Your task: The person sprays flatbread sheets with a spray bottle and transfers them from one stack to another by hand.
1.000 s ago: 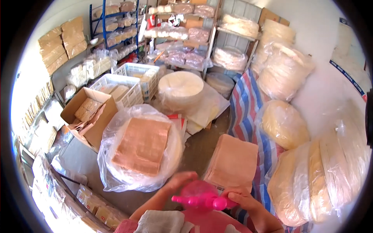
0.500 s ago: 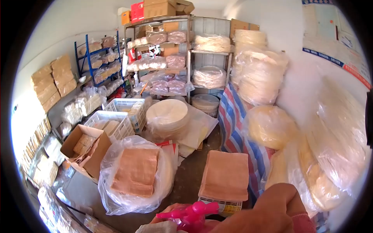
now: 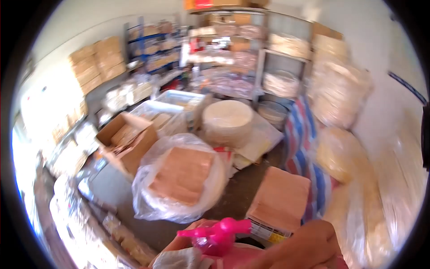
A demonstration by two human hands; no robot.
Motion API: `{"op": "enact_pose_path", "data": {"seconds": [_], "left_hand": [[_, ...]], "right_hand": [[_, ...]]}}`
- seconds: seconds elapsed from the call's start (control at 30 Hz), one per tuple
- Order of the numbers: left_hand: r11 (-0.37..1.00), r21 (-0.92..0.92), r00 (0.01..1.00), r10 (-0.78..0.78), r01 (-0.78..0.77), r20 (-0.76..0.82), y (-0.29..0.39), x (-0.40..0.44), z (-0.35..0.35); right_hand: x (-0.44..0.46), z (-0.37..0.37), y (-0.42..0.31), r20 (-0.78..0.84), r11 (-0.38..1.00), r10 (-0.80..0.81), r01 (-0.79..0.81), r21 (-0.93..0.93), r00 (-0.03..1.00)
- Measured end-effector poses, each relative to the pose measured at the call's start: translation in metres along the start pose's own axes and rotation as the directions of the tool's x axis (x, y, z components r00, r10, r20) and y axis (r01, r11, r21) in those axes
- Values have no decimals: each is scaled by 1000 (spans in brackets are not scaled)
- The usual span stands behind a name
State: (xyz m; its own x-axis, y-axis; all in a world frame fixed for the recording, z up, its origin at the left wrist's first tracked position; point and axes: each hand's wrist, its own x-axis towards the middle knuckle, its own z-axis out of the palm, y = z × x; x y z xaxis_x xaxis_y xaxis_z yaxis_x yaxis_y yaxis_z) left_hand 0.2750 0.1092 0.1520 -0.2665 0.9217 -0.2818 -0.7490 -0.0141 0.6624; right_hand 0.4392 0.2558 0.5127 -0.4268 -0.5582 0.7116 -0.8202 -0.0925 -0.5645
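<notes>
A bright pink bottle with a nozzle top (image 3: 217,235) is upright near the bottom centre, close to my body. My left hand (image 3: 190,231) is wrapped round it from the left, its fingers partly behind the bottle. On the right, my bent right arm crosses low in front of me; the right hand (image 3: 277,256) is blurred and its fingers cannot be made out. Beyond lie brown sheets (image 3: 182,175) on a plastic-wrapped round stack (image 3: 217,179), and another pile of brown sheets (image 3: 282,197) on a crate.
An open cardboard box (image 3: 139,150) and white baskets (image 3: 156,112) stand at the left. Behind them are a round wrapped stack (image 3: 227,119) and loaded shelves (image 3: 262,67). A striped sheet (image 3: 301,148) and large plastic-wrapped bundles (image 3: 338,94) line the right.
The view has swung about. My right hand has left the bottle's right side, where it was a second ago, and the right arm is now folded across low in front of me.
</notes>
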Motion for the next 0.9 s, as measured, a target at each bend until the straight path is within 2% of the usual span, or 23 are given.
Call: {"op": "enact_pose_path", "data": {"seconds": [0.07, 0.1, 0.17, 0.27, 0.37, 0.4, 0.43, 0.5, 0.6, 0.63, 0.7, 0.77, 0.9], "left_hand": [[998, -11, 998, 57, -57, 0, -1, -18, -8], [996, -17, 996, 90, -90, 3, -3, -28, -12], [990, -22, 991, 137, -136, 15, -10, -36, -17], [986, -26, 985, 166, -165, 44, -14, -40, -17], [985, -35, 984, 169, -167, 59, -16, -38, -16], [985, -36, 983, 170, -168, 69, -16, -38, -14], [986, -39, 983, 167, -165, 71, -17, -38, -14], [988, -58, 986, 148, -143, 82, -20, -37, -12], [992, -67, 987, 115, -107, 116, -21, -32, -13], [993, -64, 987, 103, -96, 123, -21, -32, -13], [996, -57, 987, 76, -68, 145, -22, -30, -14], [998, -53, 984, 40, -31, 172, -22, -26, -15], [999, -28, 972, -25, 32, 232, -21, -15, -9]], "right_hand": [[-6, -5, 30, 67, 911, 153, -114, -396, 986], [-14, 3, 51, 65, 837, 251, -183, -515, 966], [-35, 28, 99, -7, 745, 414, -344, -572, 910], [-67, 41, 130, -175, 746, 521, -546, -382, 835], [-67, 27, 121, -138, 731, 502, -504, -460, 854], [-56, 14, 111, -189, 685, 320, -364, -631, 928], [-38, -2, 96, -207, 581, 129, -243, -777, 970], [-4, -28, 68, -200, 410, -157, -120, -904, 967], [7, -27, 63, -280, 631, -5, -214, -745, 960], [0, -25, 68, -338, 693, 189, -369, -619, 922], [-18, -7, 93, -295, 685, 367, -471, -556, 882], [-43, 32, 114, -219, 657, 570, -600, -457, 792], [-69, 25, 124, -286, 669, 583, -649, -363, 761]]}}
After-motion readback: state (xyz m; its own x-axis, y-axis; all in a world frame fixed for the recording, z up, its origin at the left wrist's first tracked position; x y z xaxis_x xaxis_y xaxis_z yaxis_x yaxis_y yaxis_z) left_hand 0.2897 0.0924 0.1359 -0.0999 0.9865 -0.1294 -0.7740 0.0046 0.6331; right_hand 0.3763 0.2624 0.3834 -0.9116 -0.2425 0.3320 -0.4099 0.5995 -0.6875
